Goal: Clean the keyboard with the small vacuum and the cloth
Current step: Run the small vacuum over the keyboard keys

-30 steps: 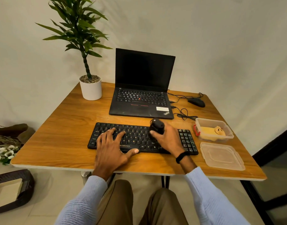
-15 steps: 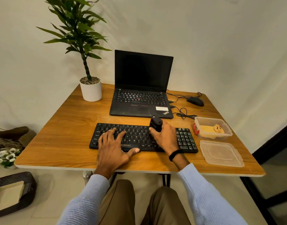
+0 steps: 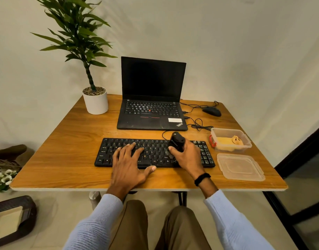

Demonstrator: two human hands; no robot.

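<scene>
A black keyboard lies across the near half of the wooden table. My left hand rests flat on its left-middle keys with the fingers spread. My right hand grips a small black vacuum, which stands tilted with its lower end on the keys right of centre. A yellow cloth lies inside a clear plastic box to the right of the keyboard.
An open black laptop sits behind the keyboard, with a potted plant at the back left. A black mouse and its coiled cable lie at the back right. The box's clear lid rests near the right front edge.
My right hand has stayed on the right-centre keys with the vacuum, shifting only slightly. My left hand has not moved on the keyboard. The camera view has tilted a little.
</scene>
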